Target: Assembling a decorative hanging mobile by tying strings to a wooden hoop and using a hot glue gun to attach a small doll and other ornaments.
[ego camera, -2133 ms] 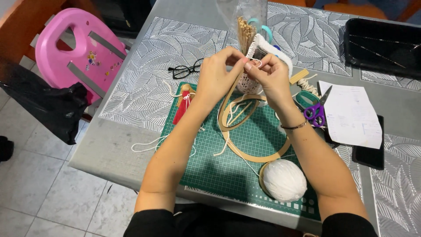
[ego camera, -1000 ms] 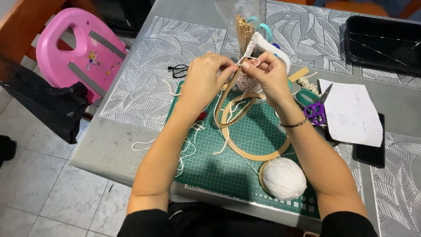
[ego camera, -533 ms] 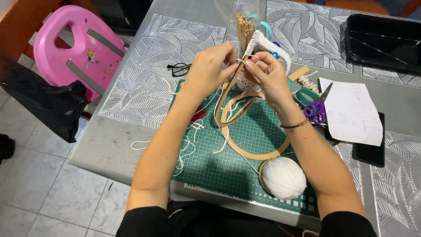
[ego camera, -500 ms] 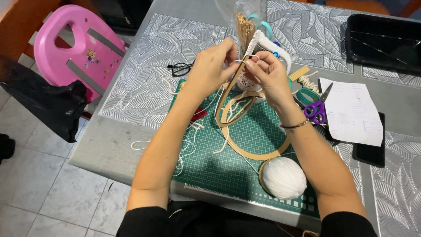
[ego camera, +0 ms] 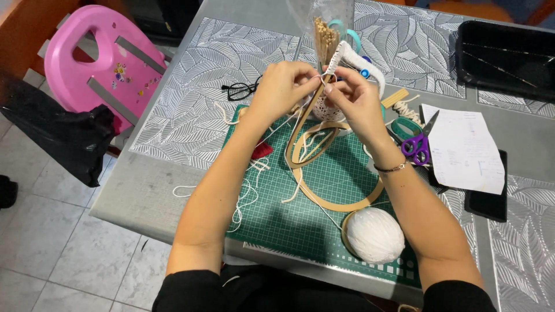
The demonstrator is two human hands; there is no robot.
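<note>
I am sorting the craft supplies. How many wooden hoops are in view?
3. One partly yarn-wrapped wooden hoop is held upright by both hands; a small hoop and a large hoop lie on the green cutting mat. Others may be hidden.

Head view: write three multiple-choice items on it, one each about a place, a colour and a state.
1. Where does the white yarn ball lie?
A. on the green cutting mat's near corner
B. on the pink chair
C. in the black tray

2. What colour are the scissors' handles?
A. red
B. purple and green
C. yellow

3. What are the left hand and right hand doing?
A. resting flat
B. holding scissors
C. pinching white cord at a wooden hoop

Answers: A, it sits on the mat's edge nearest the person; B, one loop of each colour; C, fingertips meet at the hoop's raised top.
</note>
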